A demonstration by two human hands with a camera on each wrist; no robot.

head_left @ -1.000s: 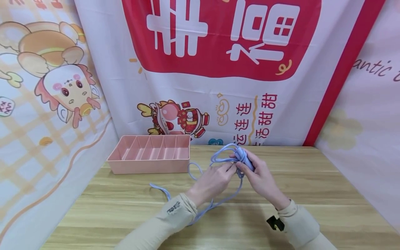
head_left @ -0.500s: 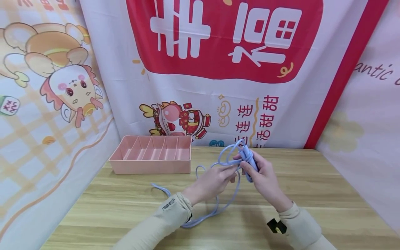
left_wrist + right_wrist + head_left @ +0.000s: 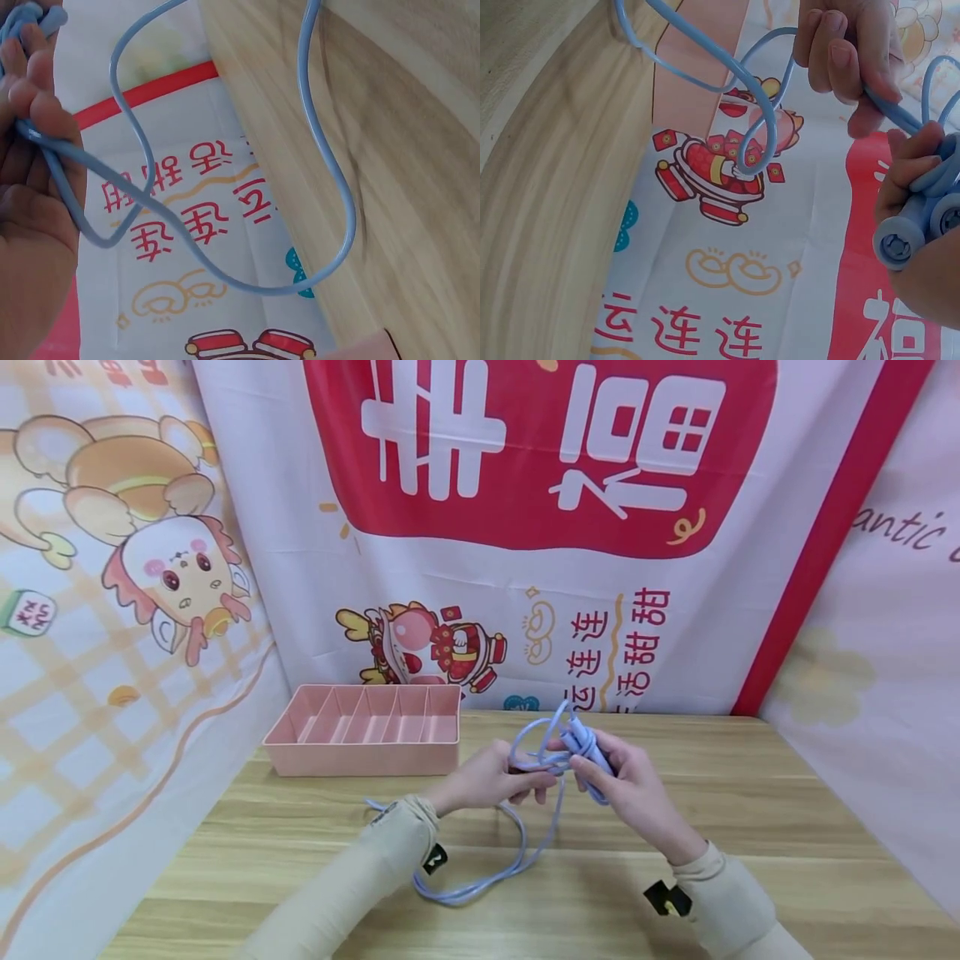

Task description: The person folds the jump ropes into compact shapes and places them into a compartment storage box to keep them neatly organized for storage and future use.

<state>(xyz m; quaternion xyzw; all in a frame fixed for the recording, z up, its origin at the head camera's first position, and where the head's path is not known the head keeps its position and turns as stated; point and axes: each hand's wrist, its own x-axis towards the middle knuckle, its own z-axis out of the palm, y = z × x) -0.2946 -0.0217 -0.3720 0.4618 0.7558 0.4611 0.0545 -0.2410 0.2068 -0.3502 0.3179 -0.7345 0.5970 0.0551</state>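
With jump-rope handles point(image 3: 594, 757) clamped in the right hand point(image 3: 637, 781) above the worktop point(image 3: 757, 802), toward its rear edge, and cord point(image 3: 146, 201) pinched in the left hand point(image 3: 480, 777), wind snugly, drawing slack in gradually.

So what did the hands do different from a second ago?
The left hand moved left, a little away from the right hand, and turned so more of its fingers show underneath. The loops of blue cord between the hands shifted too. Neither hand let go: the left holds cord, and the right grips the blue handles. The pink tray stayed put.
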